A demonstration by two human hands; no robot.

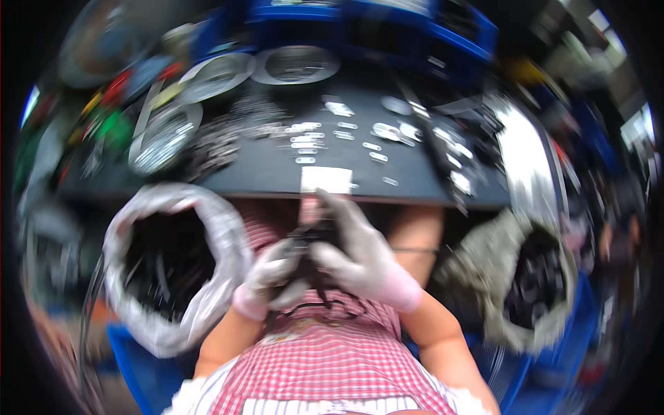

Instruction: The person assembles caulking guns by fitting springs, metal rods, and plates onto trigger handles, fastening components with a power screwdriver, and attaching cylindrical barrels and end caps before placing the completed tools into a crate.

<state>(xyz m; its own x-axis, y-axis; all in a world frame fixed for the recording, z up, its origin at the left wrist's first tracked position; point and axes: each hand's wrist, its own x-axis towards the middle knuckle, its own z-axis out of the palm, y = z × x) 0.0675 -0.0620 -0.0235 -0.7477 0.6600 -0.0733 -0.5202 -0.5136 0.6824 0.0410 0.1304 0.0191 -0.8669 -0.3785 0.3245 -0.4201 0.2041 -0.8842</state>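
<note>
Both my hands wear pale gloves with pink cuffs and come together over my lap, just in front of the table edge. Between them is a small dark part [315, 238], too blurred to name. My left hand [275, 268] is closed on its left side. My right hand [360, 249] wraps it from the right, with the fingers pointing up toward the table. A white square card or pad [326, 180] lies at the table's front edge, just beyond my fingertips. Past it, several small pale oval links [304, 144] lie in loose rows on the dark table [266, 173].
Round metal dishes [296, 66] and blue bins [294, 21] stand at the back. Small metal parts [214, 142] are heaped at left. A white-lined container [228, 242] of dark parts stands at my left, an open sack [487, 277] of dark pieces at my right.
</note>
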